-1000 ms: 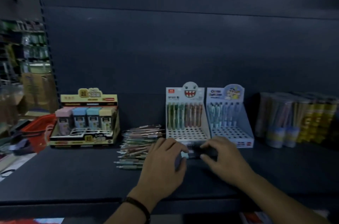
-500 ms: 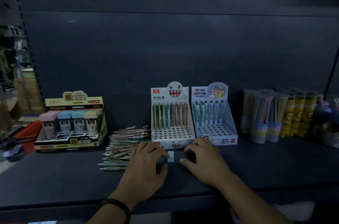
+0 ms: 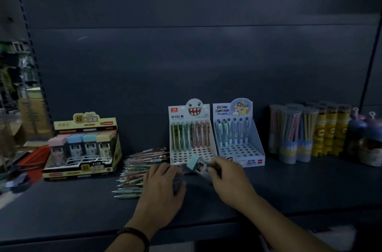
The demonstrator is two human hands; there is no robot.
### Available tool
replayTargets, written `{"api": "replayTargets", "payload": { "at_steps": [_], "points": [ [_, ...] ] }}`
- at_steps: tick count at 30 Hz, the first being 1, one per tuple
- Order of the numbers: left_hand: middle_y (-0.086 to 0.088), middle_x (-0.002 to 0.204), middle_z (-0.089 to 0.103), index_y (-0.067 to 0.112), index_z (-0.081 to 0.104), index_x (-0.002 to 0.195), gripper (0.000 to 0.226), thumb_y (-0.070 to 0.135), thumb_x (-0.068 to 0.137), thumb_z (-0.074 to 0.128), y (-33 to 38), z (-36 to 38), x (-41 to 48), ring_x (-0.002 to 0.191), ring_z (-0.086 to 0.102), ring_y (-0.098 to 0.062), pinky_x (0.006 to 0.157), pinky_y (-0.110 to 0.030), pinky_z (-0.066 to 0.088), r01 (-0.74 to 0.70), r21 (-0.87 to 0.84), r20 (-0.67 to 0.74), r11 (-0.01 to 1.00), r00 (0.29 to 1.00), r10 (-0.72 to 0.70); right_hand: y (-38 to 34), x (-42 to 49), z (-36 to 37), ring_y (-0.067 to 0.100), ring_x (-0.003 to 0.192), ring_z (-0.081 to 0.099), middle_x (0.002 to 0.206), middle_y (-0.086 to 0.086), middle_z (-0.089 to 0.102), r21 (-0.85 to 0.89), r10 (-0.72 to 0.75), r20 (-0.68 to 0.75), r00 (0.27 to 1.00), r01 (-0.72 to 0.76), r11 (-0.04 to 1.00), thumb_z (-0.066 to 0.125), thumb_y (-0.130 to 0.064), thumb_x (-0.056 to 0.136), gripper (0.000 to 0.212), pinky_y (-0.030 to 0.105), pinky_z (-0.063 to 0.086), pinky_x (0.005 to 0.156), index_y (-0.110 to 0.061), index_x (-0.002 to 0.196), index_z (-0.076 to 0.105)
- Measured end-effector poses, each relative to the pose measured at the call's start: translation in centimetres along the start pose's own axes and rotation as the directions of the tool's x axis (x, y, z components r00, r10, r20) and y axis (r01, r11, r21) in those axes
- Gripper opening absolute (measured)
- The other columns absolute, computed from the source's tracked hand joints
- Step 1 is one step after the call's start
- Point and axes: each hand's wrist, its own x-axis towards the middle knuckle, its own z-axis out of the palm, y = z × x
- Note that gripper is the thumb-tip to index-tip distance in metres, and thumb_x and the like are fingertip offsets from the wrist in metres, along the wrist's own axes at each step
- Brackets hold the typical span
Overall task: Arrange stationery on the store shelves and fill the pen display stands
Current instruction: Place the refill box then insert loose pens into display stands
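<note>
Slightly tilted, teal-capped box, in right grip

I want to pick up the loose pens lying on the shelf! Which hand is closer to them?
Left. The left hand is just right of the loose pens. The right hand is farther right, holding a small box in front of the white pen stand.

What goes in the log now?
right hand: holds teal-capped box | left hand: on shelf | spot: before white pen stand
</note>
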Motion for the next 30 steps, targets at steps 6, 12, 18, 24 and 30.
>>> {"api": "replayTargets", "payload": {
  "at_steps": [6, 12, 18, 24, 30],
  "points": [
    [0.029, 0.102, 0.059, 0.048, 0.058, 0.105, 0.021, 0.06, 0.103, 0.04, 1.4, -1.9, 0.7, 0.1, 0.052, 0.001, 0.088, -0.032, 0.037, 0.087, -0.24, -0.055, 0.967, 0.993, -0.102, -2.6, 0.0, 0.7, 0.009, 0.066, 0.053, 0.07, -0.008, 0.057, 0.352, 0.046, -0.023, 0.999, -0.035, 0.935, 0.07, -0.027, 0.1, 0.023, 0.017, 0.043, 0.06, -0.022, 0.08, 0.057],
    [0.006, 0.087, 0.072, 0.031, 0.065, 0.106, 0.017, 0.023, 0.095, 0.076, 0.0, -4.4, 1.1, 0.083, 0.07, -0.016, 0.066, -0.026, 0.056, 0.293, -0.719, 0.081, 0.63, 0.936, -0.343, -5.7, 1.3, 2.4, 0.01, 0.084, 0.07, 0.087, -0.002, 0.073, 0.414, 0.016, 0.075, 0.997, -0.046, 0.909, 0.079, -0.027, 0.093, 0.011, 0.03, 0.059, 0.078, -0.022, 0.088, 0.071],
    [-0.007, 0.09, 0.074, 0.017, 0.07, 0.102, 0.012, 0.011, 0.094, 0.076, -6.3, -7.9, -0.3, 0.089, 0.07, -0.027, 0.075, -0.036, 0.06, 0.274, -0.787, 0.111, 0.552, 0.944, -0.311, -10.7, 4.6, 4.7, 0.006, 0.082, 0.07, 0.089, -0.003, 0.073, 0.411, -0.167, 0.115, 0.979, 0.106, 0.905, 0.084, -0.024, 0.089, 0.019, 0.021, 0.057, 0.072, -0.034, 0.102, 0.075],
    [-0.021, 0.079, 0.064, 0.017, 0.07, 0.103, 0.019, 0.005, 0.091, 0.078, -13.2, -9.8, -0.3, 0.076, 0.062, -0.02, 0.07, -0.031, 0.05, 0.246, -0.797, 0.031, 0.551, 0.928, -0.37, -17.1, 8.6, 7.6, 0.005, 0.075, 0.064, 0.085, -0.004, 0.069, 0.302, -0.332, 0.143, 0.933, 0.278, 0.912, 0.081, -0.027, 0.09, 0.015, 0.024, 0.056, 0.071, -0.034, 0.103, 0.079],
    [0.001, 0.087, 0.076, 0.031, 0.072, 0.104, 0.028, 0.013, 0.086, 0.084, -18.4, -10.4, 0.0, 0.086, 0.073, -0.011, 0.076, -0.028, 0.059, 0.274, -0.65, -0.095, 0.709, 0.897, -0.433, -21.7, 12.9, 10.9, 0.004, 0.084, 0.068, 0.091, -0.011, 0.072, 0.164, -0.377, 0.293, 0.879, 0.343, 0.925, 0.081, -0.028, 0.091, 0.011, 0.023, 0.057, 0.075, -0.033, 0.101, 0.08]
  ]
}}
